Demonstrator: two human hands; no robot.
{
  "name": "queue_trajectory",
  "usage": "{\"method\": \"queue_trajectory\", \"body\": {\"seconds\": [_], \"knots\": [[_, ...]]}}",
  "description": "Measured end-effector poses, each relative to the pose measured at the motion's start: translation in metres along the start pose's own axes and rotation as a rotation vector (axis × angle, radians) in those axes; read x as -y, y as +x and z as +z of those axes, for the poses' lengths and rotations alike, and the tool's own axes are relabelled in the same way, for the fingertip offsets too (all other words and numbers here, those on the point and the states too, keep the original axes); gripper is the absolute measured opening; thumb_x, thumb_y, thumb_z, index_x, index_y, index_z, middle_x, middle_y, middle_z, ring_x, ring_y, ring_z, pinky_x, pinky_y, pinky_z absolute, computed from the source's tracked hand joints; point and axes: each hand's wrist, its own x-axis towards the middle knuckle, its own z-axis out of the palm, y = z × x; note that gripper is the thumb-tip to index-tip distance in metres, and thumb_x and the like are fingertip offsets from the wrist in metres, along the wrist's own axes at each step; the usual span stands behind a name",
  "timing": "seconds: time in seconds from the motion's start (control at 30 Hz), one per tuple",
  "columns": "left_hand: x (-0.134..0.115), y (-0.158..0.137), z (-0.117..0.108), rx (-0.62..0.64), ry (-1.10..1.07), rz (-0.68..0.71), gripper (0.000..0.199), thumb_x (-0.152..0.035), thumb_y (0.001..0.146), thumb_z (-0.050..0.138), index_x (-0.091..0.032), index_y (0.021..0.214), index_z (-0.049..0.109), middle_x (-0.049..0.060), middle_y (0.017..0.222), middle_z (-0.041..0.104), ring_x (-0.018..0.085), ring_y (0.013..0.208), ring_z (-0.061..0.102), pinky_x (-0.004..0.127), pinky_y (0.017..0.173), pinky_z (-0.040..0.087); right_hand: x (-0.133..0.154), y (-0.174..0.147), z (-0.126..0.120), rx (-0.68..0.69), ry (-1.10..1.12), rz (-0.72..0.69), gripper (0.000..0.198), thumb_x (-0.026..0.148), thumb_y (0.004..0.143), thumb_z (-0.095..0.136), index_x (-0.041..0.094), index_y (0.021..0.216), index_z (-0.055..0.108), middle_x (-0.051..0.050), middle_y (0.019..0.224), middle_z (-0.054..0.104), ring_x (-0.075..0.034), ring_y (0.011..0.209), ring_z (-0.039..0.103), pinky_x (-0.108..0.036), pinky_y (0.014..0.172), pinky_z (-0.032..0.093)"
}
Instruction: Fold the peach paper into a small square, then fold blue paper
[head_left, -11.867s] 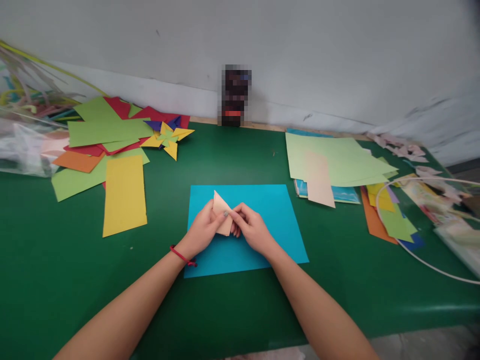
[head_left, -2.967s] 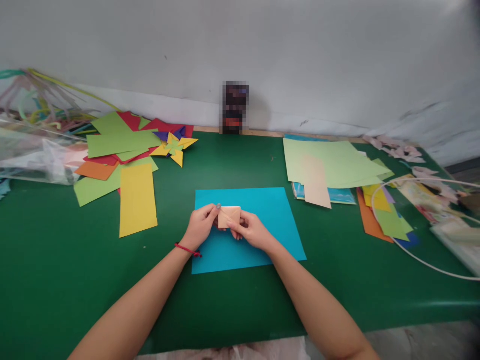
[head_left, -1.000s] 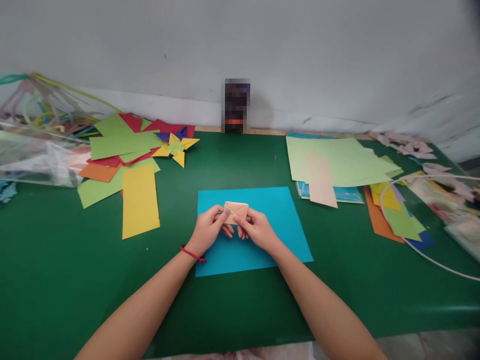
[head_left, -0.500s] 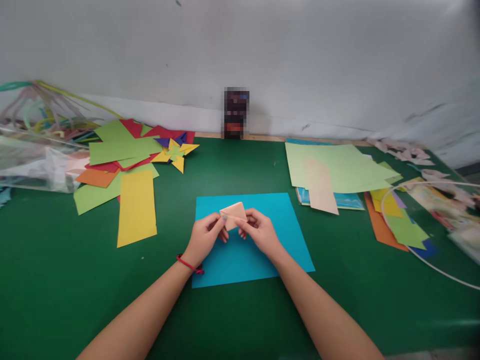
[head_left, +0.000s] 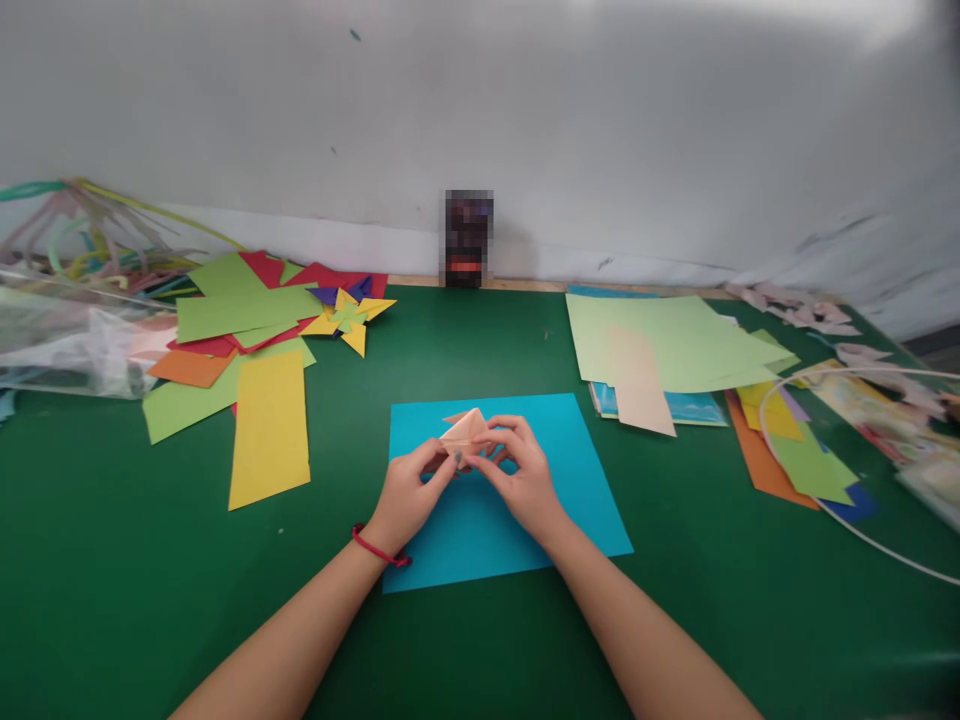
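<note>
A small folded piece of peach paper (head_left: 466,430) is held up between both hands, above a blue sheet of paper (head_left: 495,540). My left hand (head_left: 409,490) pinches its left lower side between thumb and fingers; a red string bracelet (head_left: 379,548) circles that wrist. On the right side, my right hand (head_left: 525,475) grips the same paper with thumb and fingertips, the fingers curled over its edge. The fingertips hide part of the folds. A pointed flap of the paper sticks out at its upper left.
On the left lie green, red and orange papers, a yellow sheet (head_left: 270,430) and a folded yellow-and-purple star (head_left: 349,315). Pale green sheets (head_left: 675,345) and a peach strip (head_left: 643,385) lie on the right, near a white cord (head_left: 862,535). A pixelated dark object (head_left: 468,240) stands against the wall.
The folded paper has turned in my hands, and a flap now stands out at its upper left. My right fingers have moved up over its right side. The view has tilted slightly.
</note>
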Motion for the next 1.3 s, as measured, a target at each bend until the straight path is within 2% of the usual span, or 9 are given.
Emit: {"method": "queue_trajectory", "body": {"seconds": [0.1,0.23,0.37,0.47,0.57,0.7,0.93,1.3], "knots": [[0.002,0.0,0.0,0.028,-0.086,-0.056,0.023,-0.033,0.084,0.045,-0.017,0.082,0.061,0.003,0.079,0.066,0.016,0.072,0.062,0.026,0.069,0.048,0.0,0.0,-0.001,0.03,0.013,0.008,0.012,0.027,0.076,0.06,0.024,0.088,0.06,-0.005,0.1,0.047,-0.016,0.086,0.054,-0.028,0.066,0.05],[0.004,0.003,0.0,0.029,-0.302,-0.209,0.038,-0.042,0.086,0.038,-0.015,0.075,0.063,0.005,0.076,0.068,0.019,0.068,0.063,0.031,0.069,0.05,-0.002,0.0,0.0,0.073,0.016,-0.012,0.011,0.026,0.077,0.06,0.024,0.088,0.06,-0.005,0.102,0.048,-0.017,0.087,0.054,-0.03,0.069,0.05],[0.005,0.006,0.0,0.004,-0.367,-0.289,0.034,-0.043,0.083,0.044,-0.015,0.07,0.06,0.003,0.067,0.066,0.017,0.06,0.062,0.03,0.063,0.052,-0.001,0.0,0.0,0.105,0.021,0.003,0.019,0.028,0.073,0.064,0.025,0.092,0.06,-0.006,0.11,0.047,-0.019,0.096,0.052,-0.029,0.066,0.049],[0.005,0.007,0.001,-0.008,-0.395,-0.307,0.033,-0.043,0.082,0.045,-0.015,0.07,0.059,0.002,0.064,0.065,0.016,0.057,0.062,0.028,0.058,0.052,0.001,0.001,-0.001,0.122,0.051,0.045,0.015,0.03,0.071,0.065,0.023,0.082,0.06,-0.006,0.112,0.048,-0.019,0.096,0.052,-0.027,0.064,0.048],[0.006,0.008,0.001,-0.031,-0.479,-0.335,0.033,-0.043,0.082,0.045,-0.015,0.075,0.058,0.002,0.066,0.066,0.017,0.058,0.063,0.029,0.056,0.052,0.001,0.002,-0.001,0.136,0.092,0.085,0.013,0.031,0.072,0.064,0.02,0.073,0.058,-0.006,0.113,0.048,-0.018,0.092,0.053,-0.027,0.065,0.047],[0.007,0.008,0.0,-0.052,-0.559,-0.363,0.035,-0.045,0.081,0.046,-0.012,0.083,0.058,0.005,0.069,0.067,0.019,0.063,0.065,0.031,0.056,0.054,-0.002,0.002,-0.001,0.155,0.138,0.147,0.013,0.033,0.076,0.059,0.02,0.074,0.058,-0.006,0.113,0.049,-0.018,0.093,0.053,-0.027,0.067,0.047],[0.006,0.01,0.001,-0.101,-0.534,-0.367,0.034,-0.045,0.081,0.046,-0.012,0.084,0.055,0.004,0.067,0.066,0.019,0.063,0.066,0.028,0.053,0.054,-0.003,0.001,0.001,0.132,0.141,0.154,0.014,0.032,0.08,0.054,0.02,0.076,0.057,-0.007,0.109,0.051,-0.018,0.097,0.052,-0.028,0.072,0.045],[0.012,0.006,0.002,-0.108,-0.402,-0.298,0.03,-0.045,0.083,0.044,-0.017,0.077,0.053,-0.001,0.066,0.062,0.016,0.058,0.063,0.026,0.051,0.052,-0.004,0.001,0.004,0.131,0.14,0.17,0.018,0.034,0.079,0.054,0.018,0.071,0.055,-0.007,0.103,0.053,-0.017,0.091,0.054,-0.026,0.067,0.045]]}}
